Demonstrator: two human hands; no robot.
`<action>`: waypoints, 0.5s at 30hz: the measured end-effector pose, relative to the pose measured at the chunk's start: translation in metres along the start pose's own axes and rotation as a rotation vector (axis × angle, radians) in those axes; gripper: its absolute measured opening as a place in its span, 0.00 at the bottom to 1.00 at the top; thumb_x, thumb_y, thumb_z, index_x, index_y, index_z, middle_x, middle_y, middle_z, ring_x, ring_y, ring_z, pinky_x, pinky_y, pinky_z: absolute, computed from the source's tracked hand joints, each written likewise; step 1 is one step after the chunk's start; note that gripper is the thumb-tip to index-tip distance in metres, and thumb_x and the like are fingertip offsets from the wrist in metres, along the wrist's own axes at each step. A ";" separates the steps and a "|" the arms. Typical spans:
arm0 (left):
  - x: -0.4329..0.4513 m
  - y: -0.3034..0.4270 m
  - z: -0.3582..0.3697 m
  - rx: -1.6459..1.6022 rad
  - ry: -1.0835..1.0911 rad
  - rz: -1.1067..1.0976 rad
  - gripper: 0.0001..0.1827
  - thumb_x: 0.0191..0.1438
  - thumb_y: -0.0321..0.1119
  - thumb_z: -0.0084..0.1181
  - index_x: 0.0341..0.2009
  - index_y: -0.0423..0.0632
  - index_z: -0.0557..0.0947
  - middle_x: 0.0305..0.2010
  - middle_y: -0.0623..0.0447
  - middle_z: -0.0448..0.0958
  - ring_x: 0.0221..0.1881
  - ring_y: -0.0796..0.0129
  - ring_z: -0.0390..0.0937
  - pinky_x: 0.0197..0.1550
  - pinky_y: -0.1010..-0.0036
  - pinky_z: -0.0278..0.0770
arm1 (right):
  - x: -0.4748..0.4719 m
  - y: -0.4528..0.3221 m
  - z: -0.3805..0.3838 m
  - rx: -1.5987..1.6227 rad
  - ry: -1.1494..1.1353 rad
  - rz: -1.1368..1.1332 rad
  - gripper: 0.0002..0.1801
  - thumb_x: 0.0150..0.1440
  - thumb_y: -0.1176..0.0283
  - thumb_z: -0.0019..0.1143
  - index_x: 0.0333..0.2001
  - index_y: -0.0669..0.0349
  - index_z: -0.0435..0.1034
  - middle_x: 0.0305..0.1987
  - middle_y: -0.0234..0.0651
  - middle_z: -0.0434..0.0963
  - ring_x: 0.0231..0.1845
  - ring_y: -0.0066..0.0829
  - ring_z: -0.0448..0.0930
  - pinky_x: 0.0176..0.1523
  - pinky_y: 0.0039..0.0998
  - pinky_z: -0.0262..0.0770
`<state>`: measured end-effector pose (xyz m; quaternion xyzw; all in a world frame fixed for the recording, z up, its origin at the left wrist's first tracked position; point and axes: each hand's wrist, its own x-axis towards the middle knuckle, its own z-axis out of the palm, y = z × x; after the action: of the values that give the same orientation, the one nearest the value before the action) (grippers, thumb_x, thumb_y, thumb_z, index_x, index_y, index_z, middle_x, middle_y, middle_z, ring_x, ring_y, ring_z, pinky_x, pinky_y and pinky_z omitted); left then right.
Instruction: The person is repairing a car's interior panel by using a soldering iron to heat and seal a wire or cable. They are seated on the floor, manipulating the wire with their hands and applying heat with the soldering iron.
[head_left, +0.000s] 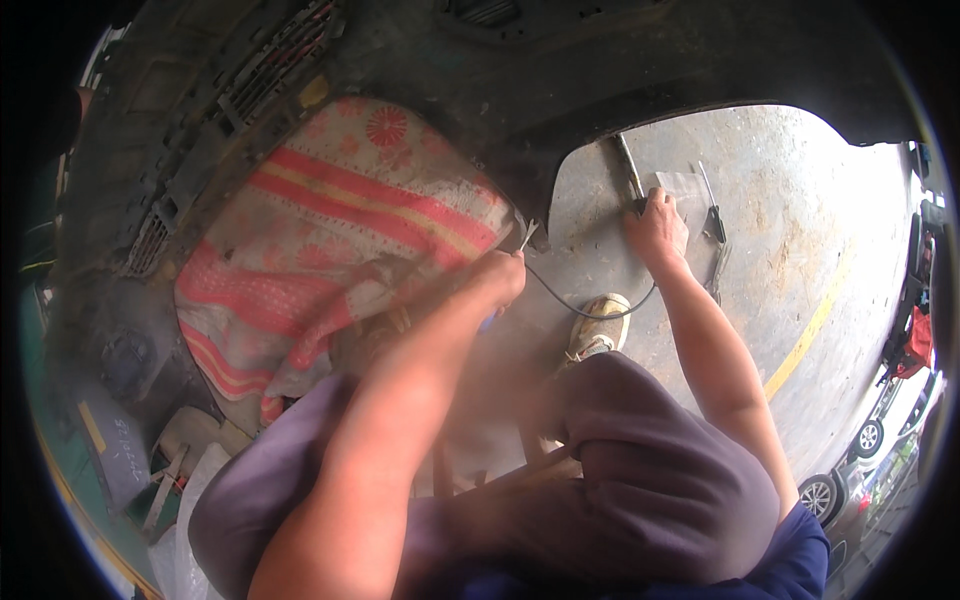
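Note:
My left hand (501, 276) is closed around a hand tool whose forked metal tip (529, 231) points up past the fist. A bit of its blue handle (487, 322) shows below the fingers. To the right, my right hand (660, 229) is low over the floor, thumb and fingers about the black end (640, 204) of a long rod-like tool (630, 166). A dark cable (574, 307) loops between my two hands; its ends are hidden. Around and above both hands is a large black plastic car bumper (600, 67), with grille slots (277, 56) at upper left.
A red-and-white patterned cloth (360, 202) lies left of my left hand. On the concrete floor (765, 247) are a dark-handled screwdriver (714, 219) and clear plastic (679, 184). My shoe (602, 322) is below the cable. A grey panel (120, 450) bears writing. Cars (821, 495) stand at far right.

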<state>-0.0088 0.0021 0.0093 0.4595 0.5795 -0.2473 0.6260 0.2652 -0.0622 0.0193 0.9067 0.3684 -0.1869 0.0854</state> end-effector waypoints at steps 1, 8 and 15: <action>0.000 0.000 0.000 -0.007 -0.001 0.009 0.28 0.76 0.52 0.39 0.35 0.40 0.76 0.24 0.49 0.74 0.19 0.63 0.71 0.22 0.59 0.73 | 0.002 0.005 0.004 -0.002 0.011 0.015 0.28 0.60 0.54 0.65 0.57 0.59 0.70 0.56 0.52 0.80 0.55 0.53 0.83 0.59 0.49 0.79; 0.010 -0.008 0.000 -0.011 0.002 0.002 0.28 0.76 0.52 0.39 0.36 0.40 0.76 0.25 0.48 0.74 0.20 0.63 0.72 0.22 0.58 0.73 | -0.049 -0.016 0.004 0.229 -0.096 -0.224 0.22 0.62 0.52 0.64 0.42 0.63 0.77 0.42 0.51 0.84 0.48 0.53 0.85 0.53 0.48 0.80; 0.037 -0.023 0.006 0.191 -0.013 0.022 0.29 0.76 0.53 0.39 0.39 0.38 0.79 0.27 0.45 0.77 0.21 0.61 0.74 0.22 0.58 0.72 | -0.073 -0.056 0.011 0.352 -0.220 -0.682 0.22 0.59 0.66 0.63 0.56 0.59 0.75 0.44 0.45 0.83 0.47 0.50 0.85 0.52 0.44 0.82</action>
<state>-0.0173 -0.0056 -0.0333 0.5217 0.5441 -0.2976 0.5859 0.1746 -0.0716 0.0376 0.7078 0.5993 -0.3607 -0.0992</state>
